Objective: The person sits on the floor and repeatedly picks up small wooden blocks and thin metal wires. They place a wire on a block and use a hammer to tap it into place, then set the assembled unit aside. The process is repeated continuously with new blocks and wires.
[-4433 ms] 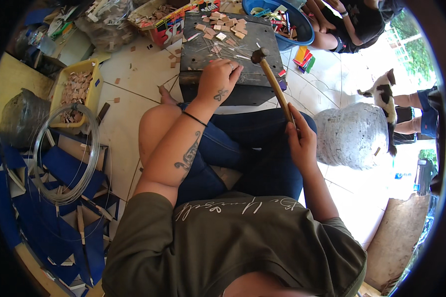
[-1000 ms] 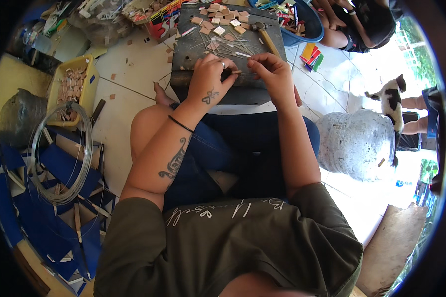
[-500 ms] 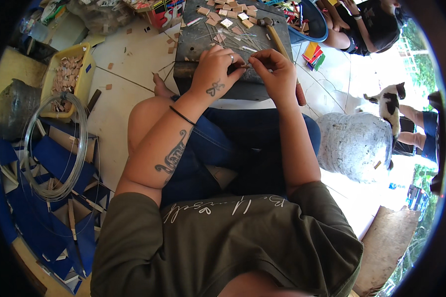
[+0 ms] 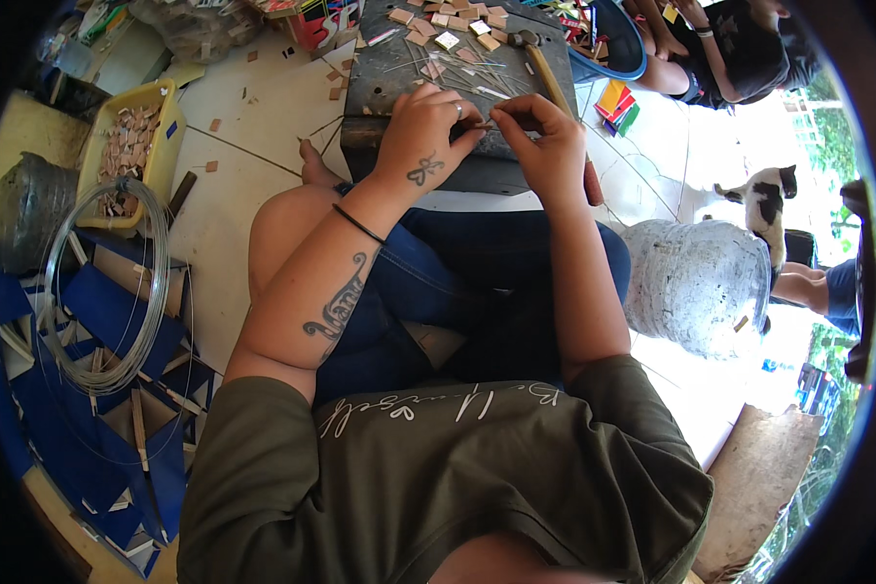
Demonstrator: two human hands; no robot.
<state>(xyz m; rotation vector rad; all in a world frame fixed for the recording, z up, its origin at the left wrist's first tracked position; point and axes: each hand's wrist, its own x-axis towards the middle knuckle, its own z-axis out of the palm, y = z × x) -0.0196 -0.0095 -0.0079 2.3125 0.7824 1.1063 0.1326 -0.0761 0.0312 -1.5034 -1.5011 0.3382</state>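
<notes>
Over the near edge of a dark work block [image 4: 389, 78], my left hand [image 4: 423, 136] and my right hand [image 4: 543, 146] meet fingertip to fingertip. Both are closed in a pinch around something small and brownish, too tiny to name. Beyond my fingers, thin wire pieces [image 4: 472, 73] lie scattered on the block among small wooden tiles [image 4: 421, 37], a few of them pale-faced. A hammer [image 4: 547, 76] rests along the block's right side, its head away from me and its handle running past my right hand.
On the left, a yellow basket [image 4: 173, 136] of wooden tiles stands behind a wire coil [image 4: 161, 282] and blue folded pieces [image 4: 97, 311]. A blue tub [image 4: 633, 63] sits far right, near another person [image 4: 740, 49]. A cat [image 4: 767, 200] stands behind a whitish drum [image 4: 701, 282].
My hands keep their pinch, with only a slight shift of the fingers. At the far right, the bystander's legs behind the cat have moved.
</notes>
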